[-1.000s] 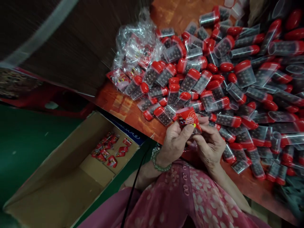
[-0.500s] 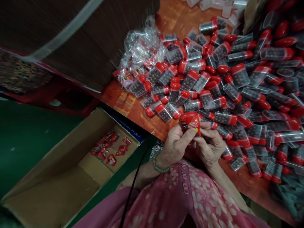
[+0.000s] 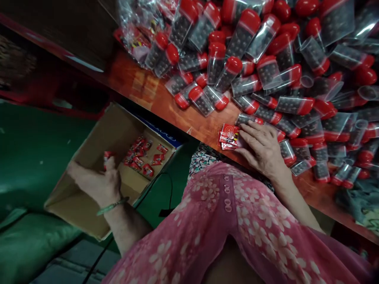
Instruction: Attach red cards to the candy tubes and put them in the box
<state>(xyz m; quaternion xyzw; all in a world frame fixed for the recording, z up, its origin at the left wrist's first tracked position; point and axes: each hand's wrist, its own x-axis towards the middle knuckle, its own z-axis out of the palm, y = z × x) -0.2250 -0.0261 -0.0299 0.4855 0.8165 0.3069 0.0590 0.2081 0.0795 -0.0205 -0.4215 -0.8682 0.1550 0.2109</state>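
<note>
My left hand (image 3: 97, 181), a green bead bracelet at its wrist, reaches over the open cardboard box (image 3: 74, 213). Its fingers are stretched out and spread. A small red packet (image 3: 109, 158) appears right beside its raised thumb, apparently loose; the contact is partly hidden. Several similar red packets (image 3: 137, 154) lie inside the box. At the table's front edge, my right hand (image 3: 262, 148) rests with fingers lying apart over a small stack of flat red printed wrappers (image 3: 228, 136), touching their right side. Beyond it lie clear tubes with red caps (image 3: 201, 100), filled with dark beads.
A heap of the red-capped tubes (image 3: 314, 130) covers much of the orange-brown table (image 3: 142, 90). Clear plastic bags with red print (image 3: 142, 31) sit at its far left. A dark cable (image 3: 171, 189) hangs between the box and my lap. Green floor (image 3: 38, 146) lies around the box.
Both hands held a red packet together over the table edge. The left hand has moved left over the box and opened; the right has settled on the flat wrappers. The view has shifted closer.
</note>
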